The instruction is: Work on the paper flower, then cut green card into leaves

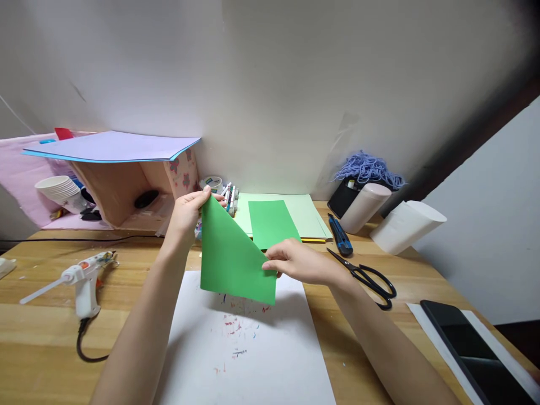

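Note:
Between my two hands a sheet of green paper (234, 256) is held up, tilted, above a white sheet with coloured marks (248, 360). My left hand (192, 211) pinches its upper left corner. My right hand (291, 260) grips the sloping right edge between thumb and fingers. Another piece of green paper (273, 220) lies behind, on a stack of pale green sheets (314, 216). Its lower part is partly hidden by my right hand.
Scissors (367, 278) and a blue utility knife (340, 235) lie to the right, near a phone (472, 343) and a white paper roll (407, 228). A glue gun (86, 287) stands at left. Behind it is an open box (135, 191) with purple sheets (122, 146) on top.

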### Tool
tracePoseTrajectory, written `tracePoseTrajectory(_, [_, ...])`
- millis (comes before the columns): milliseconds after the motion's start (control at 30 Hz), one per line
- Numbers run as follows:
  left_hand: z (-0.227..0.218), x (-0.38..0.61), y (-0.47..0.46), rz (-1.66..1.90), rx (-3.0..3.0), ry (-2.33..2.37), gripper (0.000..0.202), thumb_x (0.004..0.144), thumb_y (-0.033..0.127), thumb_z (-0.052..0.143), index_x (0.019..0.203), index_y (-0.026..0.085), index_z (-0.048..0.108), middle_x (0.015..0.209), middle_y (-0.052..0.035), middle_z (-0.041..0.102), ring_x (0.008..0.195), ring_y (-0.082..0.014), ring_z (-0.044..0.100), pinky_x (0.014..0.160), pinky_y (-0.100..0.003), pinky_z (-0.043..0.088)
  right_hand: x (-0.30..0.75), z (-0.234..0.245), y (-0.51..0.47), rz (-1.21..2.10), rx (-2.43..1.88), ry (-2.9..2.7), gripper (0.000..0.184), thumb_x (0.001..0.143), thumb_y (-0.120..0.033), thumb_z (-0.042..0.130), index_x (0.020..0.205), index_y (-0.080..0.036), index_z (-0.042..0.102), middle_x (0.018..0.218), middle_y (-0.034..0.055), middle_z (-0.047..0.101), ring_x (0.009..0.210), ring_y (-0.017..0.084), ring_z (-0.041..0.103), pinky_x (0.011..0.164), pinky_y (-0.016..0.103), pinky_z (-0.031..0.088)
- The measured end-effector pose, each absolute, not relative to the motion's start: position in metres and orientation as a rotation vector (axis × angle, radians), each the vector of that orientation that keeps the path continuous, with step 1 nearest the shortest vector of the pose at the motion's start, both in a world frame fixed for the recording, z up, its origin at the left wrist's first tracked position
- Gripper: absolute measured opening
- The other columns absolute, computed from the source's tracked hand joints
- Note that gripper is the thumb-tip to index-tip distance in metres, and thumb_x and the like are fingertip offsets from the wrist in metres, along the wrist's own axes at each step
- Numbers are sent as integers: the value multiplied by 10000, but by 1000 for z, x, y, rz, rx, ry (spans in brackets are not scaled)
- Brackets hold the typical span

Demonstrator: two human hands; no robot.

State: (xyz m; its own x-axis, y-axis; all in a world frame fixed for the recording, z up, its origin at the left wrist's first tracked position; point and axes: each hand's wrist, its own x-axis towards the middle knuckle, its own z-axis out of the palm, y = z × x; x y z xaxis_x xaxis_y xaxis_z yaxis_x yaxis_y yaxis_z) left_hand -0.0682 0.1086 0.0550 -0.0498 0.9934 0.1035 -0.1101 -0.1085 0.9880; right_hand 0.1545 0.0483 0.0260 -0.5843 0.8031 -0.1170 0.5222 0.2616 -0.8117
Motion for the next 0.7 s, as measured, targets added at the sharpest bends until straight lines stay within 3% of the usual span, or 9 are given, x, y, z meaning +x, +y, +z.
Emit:
tracePoseTrajectory(100, [56, -68, 106, 1326, 1162, 1057, 378, 650, 443, 664, 811, 101, 683, 760, -104, 698, 637, -186, 642, 561, -259, 501, 163, 32, 40, 952, -1298, -2276, 333, 800, -331, 505, 512, -164, 511, 479, -33, 452, 451, 79, 368, 435, 224, 247])
tracePoseTrajectory(200, [54, -67, 106, 1354, 1172, 1024, 375, 629, 407, 702, 862, 114, 681, 818, -101, 701, 698, -175, 644, 645, -257, 510, 176, 34, 28, 660, -1354, -2274, 316, 823, -331, 497, 558, -178, 578, 476, -30, 478, 440, 86, 380, 427, 231, 241])
tracePoseTrajectory(300, [52, -65, 107, 1333, 1188, 980, 352, 632, 395, 710, 858, 128, 682, 835, -97, 700, 754, -180, 645, 725, -271, 504, 193, 28, 16, 323, -1408, -2239, 267, 849, -299, 472, 674, -197, 646, 539, -8, 586, 475, 120, 493, 447, 246, 321])
tracePoseTrajectory(400, [54, -67, 105, 1201, 1303, 910, 323, 682, 433, 658, 837, 150, 683, 884, -96, 695, 830, -194, 636, 787, -287, 483, 209, 16, 4, -70, -1282, -2130, 196, 852, -187, 467, 872, -192, 662, 792, 37, 694, 708, 170, 630, 606, 278, 457])
tracePoseTrajectory(500, [59, -75, 101, 933, 1567, 901, 295, 708, 426, 632, 821, 161, 692, 917, -92, 692, 900, -210, 615, 809, -287, 462, 224, -2, -9, -369, -1055, -2063, 208, 812, -106, 524, 969, -181, 637, 879, 44, 701, 818, 168, 641, 717, 284, 488])
tracePoseTrajectory(700, [56, -85, 98, 154, 1942, 970, 195, 654, 363, 659, 734, 196, 721, 841, -42, 711, 832, -201, 632, 737, -246, 468, 236, -46, -27, -698, -851, -2250, 174, 776, -89, 582, 903, -195, 638, 763, 12, 704, 635, 123, 612, 558, 246, 443])
